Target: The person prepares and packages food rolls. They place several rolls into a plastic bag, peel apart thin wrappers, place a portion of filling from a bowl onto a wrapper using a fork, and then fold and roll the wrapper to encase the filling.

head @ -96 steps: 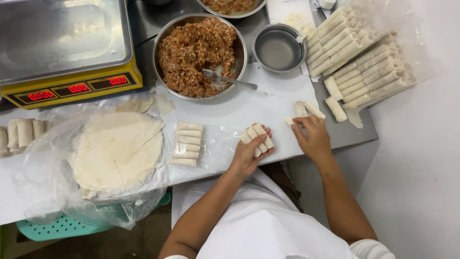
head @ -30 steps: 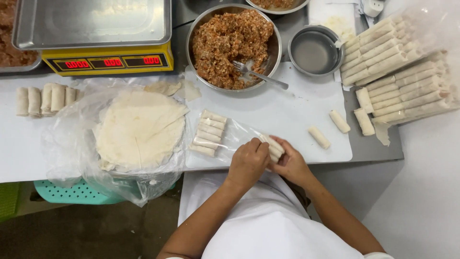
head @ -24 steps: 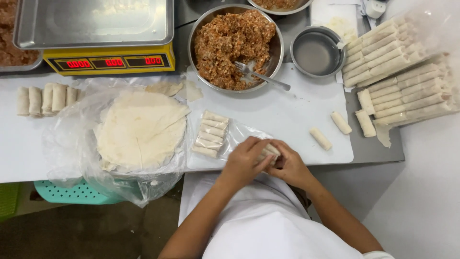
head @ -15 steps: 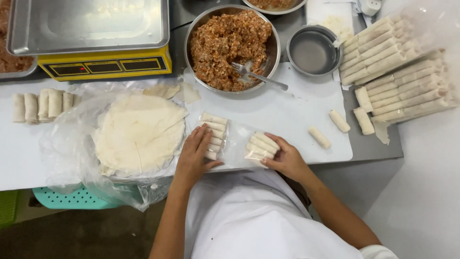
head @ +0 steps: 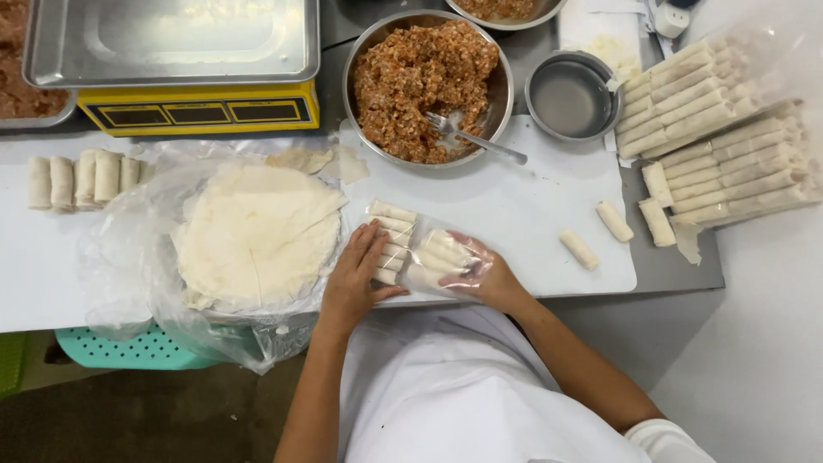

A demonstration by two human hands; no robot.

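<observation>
Rolls in the bag: we see two short stacks of pale spring rolls (head: 411, 247) inside a clear plastic bag (head: 433, 257) at the near edge of the bench (head: 523, 214); each roll's long axis runs roughly left to right, tilted a little down toward the right.
Bag: it lies flat, between our two hands.
Surface: a white bench top, with a grey strip at its right end.
Around it: a round stack of wrappers (head: 257, 236) on plastic sits just left of the bag; a steel bowl of minced filling (head: 424, 81) with a fork (head: 476, 137) stands behind; a yellow scale (head: 189, 64) is at the back left; two loose rolls (head: 596, 236) lie to the right.
Left hand (head: 356, 274): open, fingers spread flat, resting on the left stack of rolls.
Right hand (head: 480, 270): inside the bag, loosely curled against the right stack; we cannot tell whether it grips any roll.
</observation>
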